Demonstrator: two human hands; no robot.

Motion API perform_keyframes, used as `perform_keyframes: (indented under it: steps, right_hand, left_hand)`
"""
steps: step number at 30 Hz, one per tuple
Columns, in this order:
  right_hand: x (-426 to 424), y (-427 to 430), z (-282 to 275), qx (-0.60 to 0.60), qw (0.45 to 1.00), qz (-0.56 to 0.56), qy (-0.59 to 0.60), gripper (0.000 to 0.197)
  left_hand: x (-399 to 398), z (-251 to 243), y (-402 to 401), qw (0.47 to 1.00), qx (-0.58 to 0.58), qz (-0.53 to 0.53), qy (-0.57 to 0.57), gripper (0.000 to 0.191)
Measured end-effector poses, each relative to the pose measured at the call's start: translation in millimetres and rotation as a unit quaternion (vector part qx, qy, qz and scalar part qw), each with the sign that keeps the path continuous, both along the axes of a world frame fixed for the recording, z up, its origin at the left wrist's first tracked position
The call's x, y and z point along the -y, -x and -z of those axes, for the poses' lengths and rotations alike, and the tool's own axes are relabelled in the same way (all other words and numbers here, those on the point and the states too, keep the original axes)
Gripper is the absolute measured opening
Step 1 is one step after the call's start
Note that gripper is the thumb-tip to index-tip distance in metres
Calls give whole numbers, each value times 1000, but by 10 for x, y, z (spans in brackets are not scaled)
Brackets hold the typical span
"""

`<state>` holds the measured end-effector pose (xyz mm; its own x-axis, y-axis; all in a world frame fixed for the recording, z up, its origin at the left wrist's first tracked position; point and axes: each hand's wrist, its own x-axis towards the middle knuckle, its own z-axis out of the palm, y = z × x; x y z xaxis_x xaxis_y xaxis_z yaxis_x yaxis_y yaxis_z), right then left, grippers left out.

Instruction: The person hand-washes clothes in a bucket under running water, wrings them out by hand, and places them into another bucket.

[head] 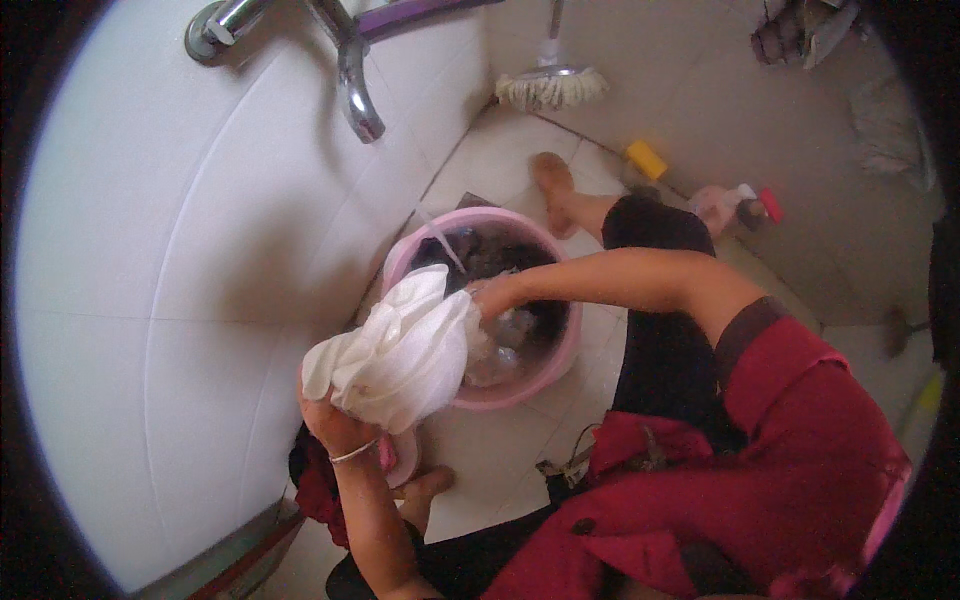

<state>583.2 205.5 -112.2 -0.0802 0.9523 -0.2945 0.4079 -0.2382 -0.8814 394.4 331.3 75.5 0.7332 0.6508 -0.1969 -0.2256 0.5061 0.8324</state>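
A bunched white cloth [405,352] is stretched between my hands above the left side of a pink plastic basin [568,349]. My left hand [334,418], with a bangle on its wrist, grips the cloth's lower left end near the tiled wall. Over the basin, my right hand [495,295] is closed at the cloth's right edge, its fingertips partly hidden. Dark wet clothes [495,251] and water fill the basin. A thin stream of water [444,238] falls into it, below a chrome tap [360,97].
A string mop [551,86] hangs head down at the far wall. By that wall are a yellow object [646,159] and bottles, one with a red cap [770,205]. Dark red fabric [322,495] and a small pink-white container [403,454] lie beside my left arm.
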Motion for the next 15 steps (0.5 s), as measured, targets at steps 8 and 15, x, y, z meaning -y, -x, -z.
perform_keyframes:
  steps: [8,15]
  right_hand:
    - [-172,-172,-1141,-300,906,296,39,44]
    - [-96,-230,-1607,-429,857,284,13,34]
  left_hand:
    - [-345,1135,317,945,-172,148,-238,32]
    - [-148,1244,55,752,-283,282,-525,53]
